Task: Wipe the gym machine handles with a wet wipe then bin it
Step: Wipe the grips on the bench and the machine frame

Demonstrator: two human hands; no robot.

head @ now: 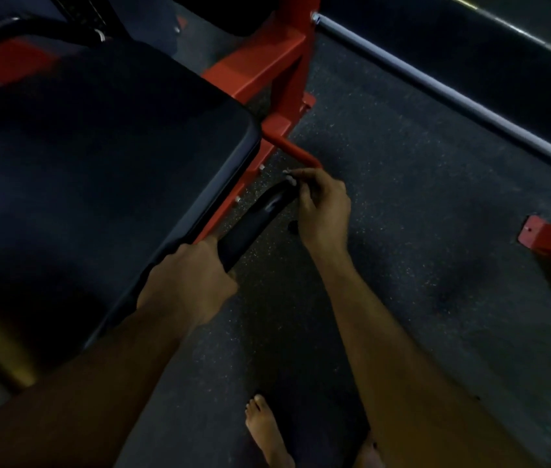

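Beside the seat, left hand (pixel 189 275) grips glossy black handle (pixel 253 221).

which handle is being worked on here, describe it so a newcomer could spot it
Start at the big black seat pad and go to its right edge, along the red frame. The handle runs beside that edge, with the left hand gripping its near end and the right hand at its far end. Unlike the red bars nearby, it has a glossy black grip.

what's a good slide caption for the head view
Left hand grips black handle beside seat pad; right hand at its far end.
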